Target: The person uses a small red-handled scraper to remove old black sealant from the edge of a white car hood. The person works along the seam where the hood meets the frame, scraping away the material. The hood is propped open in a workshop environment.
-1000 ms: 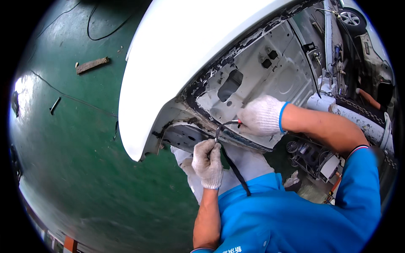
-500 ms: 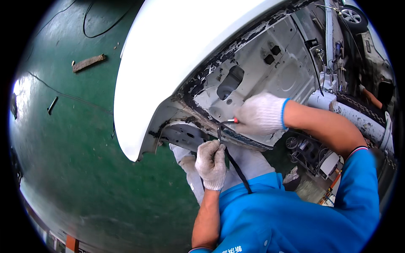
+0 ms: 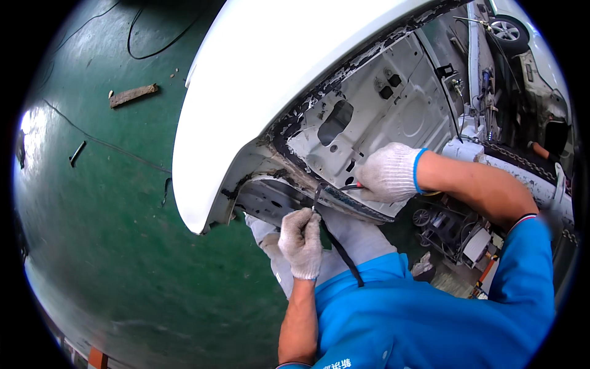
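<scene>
My right hand, in a white knit glove, is closed around a red-handled tool. Its slim dark end points left along the lower edge of the white car body panel; the glove hides most of the handle, so its kind is unclear. My left hand, gloved too, is in a pinch just below that edge. A narrow dark strip rises from its fingertips toward the edge, with a small shiny bit at the fingers. Flaking black coating runs along the panel's seam.
The smooth white outer panel curves down at the left. On the green floor lie a wooden block, a dark rod and cables. At the right are a painted beam with a chain, a wheeled frame and another car's wheel.
My right hand has shifted slightly down and right with the tool, whose dark end has dropped lower along the panel edge. My left hand keeps its pinch, slightly further left.
</scene>
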